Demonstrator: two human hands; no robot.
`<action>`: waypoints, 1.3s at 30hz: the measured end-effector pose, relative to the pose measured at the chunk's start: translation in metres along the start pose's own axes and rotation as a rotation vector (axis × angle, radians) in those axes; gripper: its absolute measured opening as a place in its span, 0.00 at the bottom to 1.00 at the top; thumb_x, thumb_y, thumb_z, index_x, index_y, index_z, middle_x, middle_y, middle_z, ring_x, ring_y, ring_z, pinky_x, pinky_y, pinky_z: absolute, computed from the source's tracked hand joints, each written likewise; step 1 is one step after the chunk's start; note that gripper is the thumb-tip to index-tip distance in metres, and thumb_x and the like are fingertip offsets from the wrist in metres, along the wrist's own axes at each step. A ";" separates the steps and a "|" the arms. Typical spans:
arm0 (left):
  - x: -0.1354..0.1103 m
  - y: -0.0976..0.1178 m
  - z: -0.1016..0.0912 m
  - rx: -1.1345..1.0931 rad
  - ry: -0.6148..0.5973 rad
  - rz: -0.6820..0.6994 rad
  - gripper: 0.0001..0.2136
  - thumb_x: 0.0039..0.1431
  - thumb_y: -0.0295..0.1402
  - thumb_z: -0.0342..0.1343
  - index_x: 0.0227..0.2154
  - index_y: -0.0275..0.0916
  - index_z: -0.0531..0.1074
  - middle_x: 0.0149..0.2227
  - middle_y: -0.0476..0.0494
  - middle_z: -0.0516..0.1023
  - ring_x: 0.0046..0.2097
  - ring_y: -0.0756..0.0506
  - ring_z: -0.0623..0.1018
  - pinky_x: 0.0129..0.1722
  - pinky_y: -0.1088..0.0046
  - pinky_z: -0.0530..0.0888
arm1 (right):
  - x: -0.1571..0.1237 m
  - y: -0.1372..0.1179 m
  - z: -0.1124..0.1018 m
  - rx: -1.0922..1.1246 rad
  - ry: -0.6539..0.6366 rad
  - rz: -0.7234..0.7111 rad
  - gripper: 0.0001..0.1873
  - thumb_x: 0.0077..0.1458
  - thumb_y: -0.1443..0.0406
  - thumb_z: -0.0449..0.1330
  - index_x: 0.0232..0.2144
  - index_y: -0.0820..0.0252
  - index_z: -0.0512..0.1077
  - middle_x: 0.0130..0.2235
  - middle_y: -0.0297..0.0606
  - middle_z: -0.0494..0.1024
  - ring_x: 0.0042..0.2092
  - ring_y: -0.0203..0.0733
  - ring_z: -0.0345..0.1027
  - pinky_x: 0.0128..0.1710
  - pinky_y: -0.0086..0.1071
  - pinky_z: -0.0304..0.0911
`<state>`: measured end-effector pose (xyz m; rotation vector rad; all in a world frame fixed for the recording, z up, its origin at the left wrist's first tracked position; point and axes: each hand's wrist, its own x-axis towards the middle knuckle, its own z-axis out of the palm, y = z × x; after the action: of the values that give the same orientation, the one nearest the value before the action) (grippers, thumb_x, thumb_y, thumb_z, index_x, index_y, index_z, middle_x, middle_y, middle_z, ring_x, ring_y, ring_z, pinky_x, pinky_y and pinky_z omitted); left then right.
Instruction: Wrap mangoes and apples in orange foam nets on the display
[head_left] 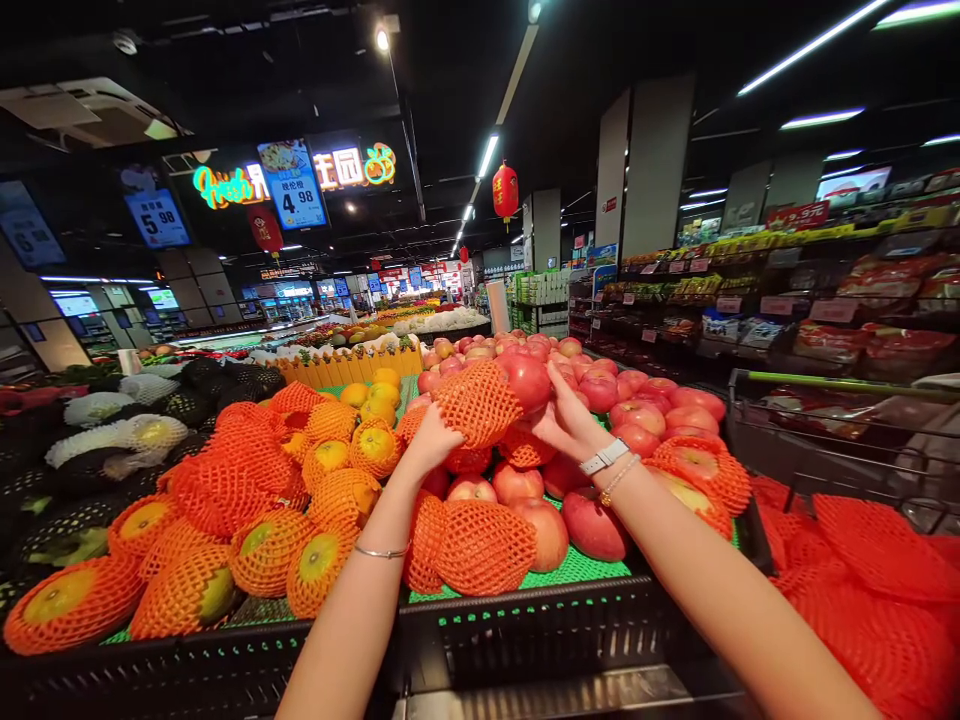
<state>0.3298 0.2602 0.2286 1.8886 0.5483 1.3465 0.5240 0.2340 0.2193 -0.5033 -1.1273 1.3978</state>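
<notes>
The left hand (433, 442), near the centre of the frame, grips an orange-red foam net (480, 405), its fingers closed on the left end. The net lies with its long axis nearly level across the frame, tilted slightly up to the right, its mouth pointing right. The apple (526, 381) is at the centre of the frame, slightly right, at this mouth; how far it sits inside cannot be told. The right hand (568, 415) holds the apple from the right, fingers curved to its side; the far fingertips are hidden. The direction of the apple's stem cannot be made out.

Both hands are above a black crate (555, 610) with a green liner (589, 568). Loose apples (637, 412) fill its centre right; a netted apple (472, 547) lies at lower centre. Netted yellow-green fruit (319, 560) occupies the lower left. Red foam nets (870, 600) are heaped at lower right. A white watch (604, 457) is on the right wrist, a thin bangle (381, 553) on the left forearm.
</notes>
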 end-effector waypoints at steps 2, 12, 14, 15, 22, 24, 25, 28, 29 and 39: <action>-0.003 -0.002 0.002 0.016 -0.036 0.009 0.17 0.35 0.24 0.60 0.34 0.39 0.76 0.39 0.44 0.81 0.46 0.38 0.78 0.56 0.57 0.70 | -0.001 0.003 -0.001 -0.126 -0.015 0.028 0.30 0.60 0.43 0.48 0.53 0.55 0.68 0.48 0.43 0.79 0.54 0.49 0.70 0.52 0.47 0.69; -0.006 -0.003 0.011 0.284 -0.132 0.198 0.15 0.42 0.24 0.63 0.36 0.43 0.80 0.44 0.43 0.81 0.55 0.36 0.72 0.65 0.56 0.57 | 0.001 0.026 0.005 -0.268 -0.068 -0.122 0.29 0.54 0.42 0.55 0.46 0.55 0.72 0.47 0.42 0.79 0.57 0.51 0.68 0.55 0.48 0.68; -0.006 -0.001 0.013 0.308 -0.138 0.198 0.15 0.42 0.24 0.63 0.36 0.43 0.80 0.44 0.42 0.81 0.54 0.35 0.73 0.65 0.56 0.58 | -0.001 0.026 0.009 -0.304 -0.109 -0.134 0.30 0.50 0.44 0.61 0.48 0.55 0.71 0.50 0.43 0.78 0.58 0.51 0.67 0.57 0.49 0.66; -0.006 0.000 0.013 0.300 -0.146 0.187 0.15 0.42 0.24 0.63 0.36 0.43 0.80 0.43 0.42 0.81 0.54 0.35 0.73 0.65 0.56 0.59 | -0.002 0.026 0.011 -0.329 -0.116 -0.142 0.31 0.48 0.47 0.65 0.50 0.55 0.70 0.51 0.43 0.77 0.59 0.51 0.66 0.59 0.49 0.64; -0.006 0.014 -0.004 0.150 0.116 0.118 0.04 0.46 0.33 0.62 0.26 0.40 0.77 0.34 0.41 0.81 0.44 0.38 0.78 0.54 0.57 0.72 | 0.001 0.024 0.011 -0.290 0.130 -0.208 0.28 0.49 0.53 0.64 0.51 0.56 0.66 0.56 0.42 0.74 0.56 0.49 0.70 0.60 0.47 0.64; -0.005 0.017 -0.011 0.010 0.408 0.137 0.09 0.54 0.39 0.56 0.31 0.40 0.75 0.35 0.42 0.79 0.41 0.42 0.79 0.47 0.60 0.76 | 0.003 0.020 0.004 -0.308 0.195 -0.270 0.29 0.51 0.51 0.62 0.52 0.55 0.65 0.58 0.42 0.72 0.57 0.49 0.68 0.59 0.46 0.64; -0.004 0.019 -0.011 -0.082 0.526 0.107 0.12 0.57 0.42 0.53 0.35 0.40 0.74 0.37 0.42 0.78 0.41 0.43 0.79 0.44 0.63 0.78 | 0.004 0.018 0.000 -0.341 0.223 -0.314 0.29 0.51 0.50 0.62 0.53 0.55 0.64 0.58 0.42 0.71 0.58 0.48 0.67 0.60 0.45 0.64; -0.002 0.021 -0.003 -0.354 0.521 -0.216 0.21 0.59 0.52 0.50 0.49 0.43 0.67 0.46 0.40 0.75 0.43 0.43 0.79 0.39 0.63 0.80 | 0.003 0.012 -0.005 -0.491 0.279 -0.454 0.36 0.52 0.47 0.60 0.58 0.53 0.58 0.59 0.43 0.69 0.61 0.48 0.63 0.62 0.46 0.61; -0.003 0.022 0.002 -0.443 0.402 -0.331 0.25 0.59 0.55 0.49 0.53 0.45 0.64 0.48 0.39 0.74 0.44 0.42 0.79 0.39 0.61 0.80 | 0.001 0.011 -0.004 -0.556 0.278 -0.493 0.39 0.51 0.46 0.60 0.59 0.54 0.56 0.60 0.44 0.67 0.62 0.49 0.62 0.63 0.47 0.59; -0.009 0.018 0.026 -0.766 0.084 -0.532 0.27 0.64 0.52 0.45 0.52 0.35 0.71 0.46 0.35 0.81 0.51 0.38 0.79 0.53 0.59 0.76 | -0.015 0.025 0.018 -1.174 -0.012 -0.742 0.41 0.56 0.47 0.58 0.65 0.54 0.50 0.64 0.49 0.58 0.67 0.55 0.50 0.67 0.57 0.44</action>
<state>0.3496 0.2343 0.2324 0.9794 0.4425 1.0622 0.4994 0.2186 0.2008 -0.7585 -1.8416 -0.0068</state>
